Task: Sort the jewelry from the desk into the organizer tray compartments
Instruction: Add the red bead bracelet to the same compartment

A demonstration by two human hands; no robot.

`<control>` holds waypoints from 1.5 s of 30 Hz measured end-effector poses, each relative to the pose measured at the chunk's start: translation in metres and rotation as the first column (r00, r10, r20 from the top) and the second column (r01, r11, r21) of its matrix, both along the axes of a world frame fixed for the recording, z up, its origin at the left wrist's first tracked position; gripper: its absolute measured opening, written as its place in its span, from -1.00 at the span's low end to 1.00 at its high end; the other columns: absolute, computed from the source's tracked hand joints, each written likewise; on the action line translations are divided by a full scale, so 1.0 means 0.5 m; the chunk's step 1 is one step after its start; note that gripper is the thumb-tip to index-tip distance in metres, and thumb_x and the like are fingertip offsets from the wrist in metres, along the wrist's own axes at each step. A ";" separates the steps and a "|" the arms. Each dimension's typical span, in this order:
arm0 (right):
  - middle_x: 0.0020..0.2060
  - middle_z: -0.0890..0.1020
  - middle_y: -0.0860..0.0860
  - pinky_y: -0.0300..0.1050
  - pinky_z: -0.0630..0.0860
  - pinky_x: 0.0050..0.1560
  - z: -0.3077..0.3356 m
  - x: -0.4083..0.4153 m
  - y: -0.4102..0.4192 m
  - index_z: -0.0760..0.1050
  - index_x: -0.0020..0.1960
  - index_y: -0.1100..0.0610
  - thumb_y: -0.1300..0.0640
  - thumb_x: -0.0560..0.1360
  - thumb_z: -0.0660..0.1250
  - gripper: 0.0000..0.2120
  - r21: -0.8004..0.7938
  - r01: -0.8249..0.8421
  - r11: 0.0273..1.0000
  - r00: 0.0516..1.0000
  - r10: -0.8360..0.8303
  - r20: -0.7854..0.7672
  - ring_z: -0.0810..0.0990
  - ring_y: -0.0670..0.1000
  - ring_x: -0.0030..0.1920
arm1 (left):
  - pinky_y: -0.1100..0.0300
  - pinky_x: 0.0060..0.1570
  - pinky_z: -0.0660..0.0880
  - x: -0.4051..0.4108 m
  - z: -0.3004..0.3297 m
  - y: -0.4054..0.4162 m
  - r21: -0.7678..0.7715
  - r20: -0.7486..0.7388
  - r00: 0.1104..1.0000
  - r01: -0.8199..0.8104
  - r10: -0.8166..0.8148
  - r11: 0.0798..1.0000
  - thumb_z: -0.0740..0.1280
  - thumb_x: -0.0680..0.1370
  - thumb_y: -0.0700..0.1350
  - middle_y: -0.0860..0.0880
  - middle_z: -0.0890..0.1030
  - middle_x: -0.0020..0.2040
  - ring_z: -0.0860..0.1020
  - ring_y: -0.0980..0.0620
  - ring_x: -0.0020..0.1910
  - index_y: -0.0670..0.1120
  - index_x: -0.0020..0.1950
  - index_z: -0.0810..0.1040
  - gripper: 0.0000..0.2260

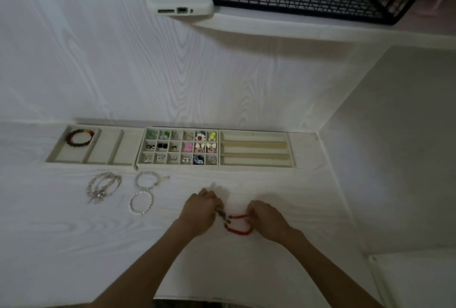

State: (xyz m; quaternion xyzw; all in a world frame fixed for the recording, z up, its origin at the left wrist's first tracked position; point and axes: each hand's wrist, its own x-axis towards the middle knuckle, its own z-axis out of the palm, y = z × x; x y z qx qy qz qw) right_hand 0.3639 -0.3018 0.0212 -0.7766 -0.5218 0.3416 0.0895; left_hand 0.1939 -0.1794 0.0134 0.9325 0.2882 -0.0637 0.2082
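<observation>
Head view shows both hands, left hand (199,211) and right hand (267,220), pinching opposite ends of the red bracelet (238,225) near the bench's front edge, seemingly straightening it to fit a long slot of the organizer tray (254,148) at the back edge.

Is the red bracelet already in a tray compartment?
No: the red bracelet lies on the desk, held between the left hand and right hand.
</observation>
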 end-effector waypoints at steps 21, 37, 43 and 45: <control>-0.15 0.66 0.01 -0.07 0.57 0.08 0.247 -0.118 0.252 0.54 0.04 0.12 0.11 0.57 0.25 -0.87 0.225 0.060 0.972 0.812 0.083 -0.577 0.64 -0.03 -0.08 | 0.19 0.12 0.49 -0.183 0.205 0.146 -0.812 0.251 0.759 -0.173 0.601 0.557 0.34 0.55 -0.15 0.09 0.68 -0.04 0.61 0.15 0.03 0.00 0.00 0.64 -0.89; -0.02 0.61 0.04 -0.42 0.52 -0.24 0.181 -0.485 0.610 0.52 0.14 0.25 0.29 0.50 0.35 -0.78 0.144 0.126 0.982 0.747 0.002 -0.665 0.59 -0.08 -0.09 | 0.25 -0.21 0.58 -0.522 0.155 0.432 -0.630 0.289 0.348 -0.633 0.892 0.450 0.39 0.52 -0.07 0.00 0.66 -0.11 0.61 0.04 -0.13 -0.04 0.01 0.65 -0.88; -0.14 0.62 0.10 -0.04 0.56 -0.12 0.082 -0.545 0.704 0.52 -0.19 0.06 0.39 0.39 0.42 -0.76 0.225 0.244 0.943 0.819 -0.076 -0.569 0.61 0.13 -0.11 | 0.27 -0.13 0.37 -0.568 0.094 0.527 -0.297 0.128 0.556 -0.768 0.821 0.567 0.33 0.52 0.05 0.13 0.64 -0.02 0.57 0.11 -0.04 0.10 0.09 0.64 -0.82; -0.20 0.62 0.01 -0.02 0.57 -0.08 0.052 -0.556 0.719 0.49 -0.24 -0.01 0.36 0.37 0.45 -0.71 0.290 0.250 0.924 0.875 -0.088 -0.475 0.63 0.06 -0.13 | 0.28 -0.14 0.36 -0.565 0.079 0.545 -0.217 0.114 0.603 -0.760 0.789 0.612 0.32 0.52 0.04 0.15 0.62 -0.03 0.57 0.11 -0.01 0.14 0.11 0.61 -0.82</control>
